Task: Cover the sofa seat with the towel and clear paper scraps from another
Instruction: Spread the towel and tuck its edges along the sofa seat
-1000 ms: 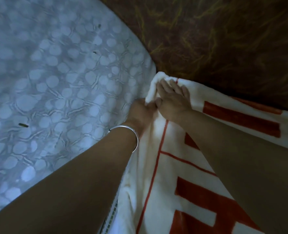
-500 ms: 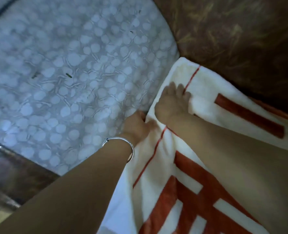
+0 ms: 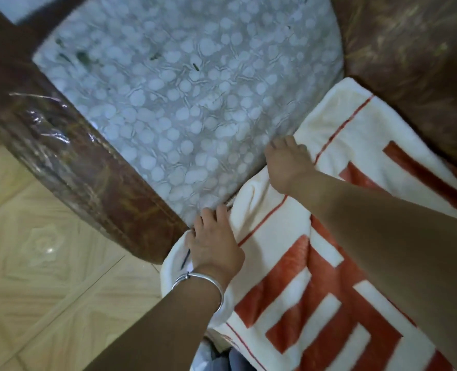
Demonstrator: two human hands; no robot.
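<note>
From the head view, the towel (image 3: 329, 263) — cream with a bold red-orange block pattern and a thin red border line — lies spread over the right-hand sofa seat, its far corner reaching up toward the brown backrest (image 3: 409, 62). Its left edge runs along the seam where this seat meets the neighbouring one, and that is where both hands work, probably because the seam is the last place the cloth needs seating.

The right hand (image 3: 286, 162) rests palm-down on the towel's edge farther back, fingers spread and flat, not gripping anything; it seems to press the hem into the gap so the cloth stays put. The left hand (image 3: 214, 245), with a silver bangle (image 3: 203, 281) at the wrist, lies flat at the front corner, fingers apart and pointing at the seam, pinning the towel where it hangs over the seat's front. A small fold of cloth bunches between the two hands, so the edge is not yet smooth.

The other seat (image 3: 182, 103), in a pale blue-white dotted cover, lies just beside the towel, bounded by the glossy brown armrest (image 3: 74, 156). A few small dark bits (image 3: 195, 66) sit scattered toward its back — likely the scraps to clear, though they are too small to identify. The tiled floor (image 3: 48, 263) shows at lower left.
</note>
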